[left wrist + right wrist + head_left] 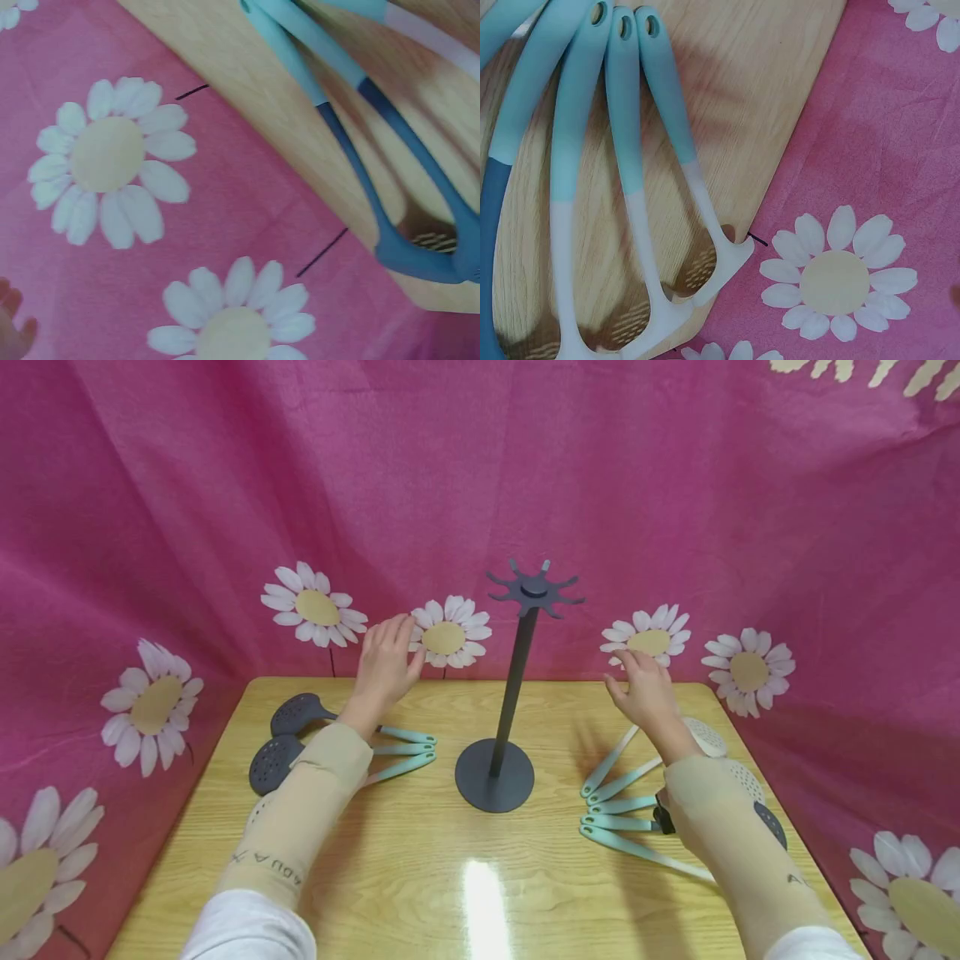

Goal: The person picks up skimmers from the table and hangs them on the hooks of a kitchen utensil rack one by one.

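Left hand (386, 662): empty, fingers relaxed | right hand (647, 692): likewise | utensils (405, 749) below each | stand (514, 681) between | sleeves (300, 827): handwriting, not clearly readable

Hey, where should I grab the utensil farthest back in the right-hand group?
Probably midway along its turquoise handle, your right hand coming down from the back curtain side. Bare tabletop lies along that side, whereas the neighbouring handle sits close on the other, and the white slotted heads crowd together at the opposite end.
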A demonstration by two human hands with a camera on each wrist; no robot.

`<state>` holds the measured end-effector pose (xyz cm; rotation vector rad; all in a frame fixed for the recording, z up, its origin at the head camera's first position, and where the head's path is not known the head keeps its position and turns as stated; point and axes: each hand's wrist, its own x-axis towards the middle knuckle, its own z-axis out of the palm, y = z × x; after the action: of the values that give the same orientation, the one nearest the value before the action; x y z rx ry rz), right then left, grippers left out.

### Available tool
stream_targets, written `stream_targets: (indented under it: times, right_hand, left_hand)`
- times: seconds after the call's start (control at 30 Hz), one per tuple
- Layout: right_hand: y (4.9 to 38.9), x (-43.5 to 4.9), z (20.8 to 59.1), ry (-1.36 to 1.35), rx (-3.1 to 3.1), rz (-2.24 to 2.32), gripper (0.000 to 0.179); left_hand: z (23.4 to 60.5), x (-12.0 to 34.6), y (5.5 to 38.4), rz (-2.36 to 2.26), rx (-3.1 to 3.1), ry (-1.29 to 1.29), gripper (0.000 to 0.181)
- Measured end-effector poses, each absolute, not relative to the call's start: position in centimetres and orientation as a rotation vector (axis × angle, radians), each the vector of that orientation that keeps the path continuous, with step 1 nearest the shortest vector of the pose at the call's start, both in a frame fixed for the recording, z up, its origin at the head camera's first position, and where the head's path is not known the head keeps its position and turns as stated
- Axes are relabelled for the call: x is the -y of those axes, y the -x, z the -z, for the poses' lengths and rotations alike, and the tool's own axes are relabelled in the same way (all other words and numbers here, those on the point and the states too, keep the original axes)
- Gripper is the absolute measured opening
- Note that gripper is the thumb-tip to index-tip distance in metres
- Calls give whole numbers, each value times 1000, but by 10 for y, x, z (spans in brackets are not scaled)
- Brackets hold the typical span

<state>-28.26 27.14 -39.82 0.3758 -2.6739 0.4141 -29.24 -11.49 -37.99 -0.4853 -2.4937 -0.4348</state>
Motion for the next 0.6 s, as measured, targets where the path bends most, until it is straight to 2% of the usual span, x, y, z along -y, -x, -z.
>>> stream_targets:
  times: [0.13, 0.23, 0.6]
  right_hand:
    - [276, -273, 401, -488, 2483, -518, 27]
    - [268, -275, 405, -536, 2392, -537, 22]
    - [234, -285, 428, -623, 2346, -479, 26]
  left_hand:
    - [373, 109, 289, 462, 2152, 619, 27]
    - [363, 102, 285, 484, 1973, 683, 18]
    - [306, 79, 263, 527, 1686, 839, 16]
